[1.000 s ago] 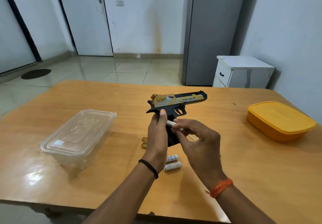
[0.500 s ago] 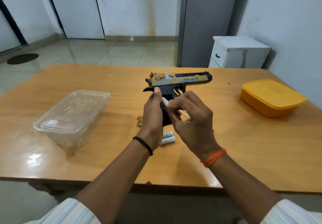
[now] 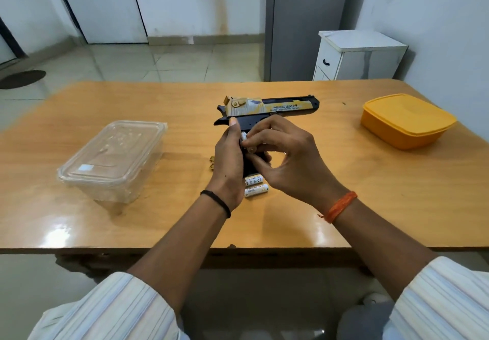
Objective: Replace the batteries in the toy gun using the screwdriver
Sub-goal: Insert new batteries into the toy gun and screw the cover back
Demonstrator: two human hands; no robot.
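Gold toy gun [image 3: 275,108] marked "DESERT EAGLE"

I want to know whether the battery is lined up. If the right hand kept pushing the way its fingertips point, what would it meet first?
The right hand pinches a battery aimed left at the toy gun grip, which the left hand holds. It likely meets the grip first, though depth is unclear.

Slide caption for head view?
Left hand holds black-and-gold plastic toy gun; right hand pinches white cylindrical battery at grip.
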